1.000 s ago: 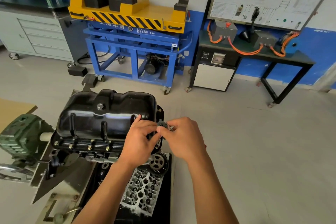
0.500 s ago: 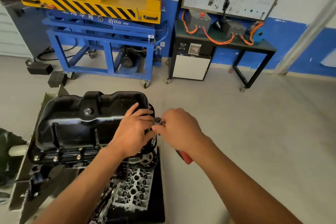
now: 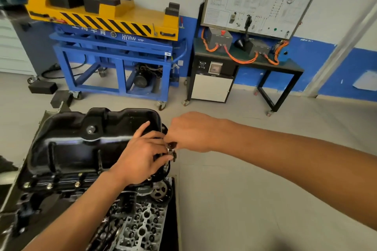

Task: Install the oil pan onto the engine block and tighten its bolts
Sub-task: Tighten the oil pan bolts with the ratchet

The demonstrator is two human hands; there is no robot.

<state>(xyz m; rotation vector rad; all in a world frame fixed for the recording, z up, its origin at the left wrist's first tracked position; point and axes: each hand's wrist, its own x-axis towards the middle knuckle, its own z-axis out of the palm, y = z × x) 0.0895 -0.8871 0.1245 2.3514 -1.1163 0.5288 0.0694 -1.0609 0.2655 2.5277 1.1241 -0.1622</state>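
The oil pan [image 3: 85, 149] is seated on the engine block [image 3: 61, 193]. At its right end, a socket tool [image 3: 170, 152] is pinched by the left hand [image 3: 142, 156] and gripped by the right hand [image 3: 191, 131], presumably for alignment.

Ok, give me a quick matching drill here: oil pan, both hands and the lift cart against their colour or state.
1 oil pan
2 left hand
3 right hand
4 lift cart

A yellow top, blue frame
B pinches the socket driver's top
C glossy black, on the engine block
D holds the driver's shaft at the pan's right end

Pairs: 1-C, 2-D, 3-B, 4-A
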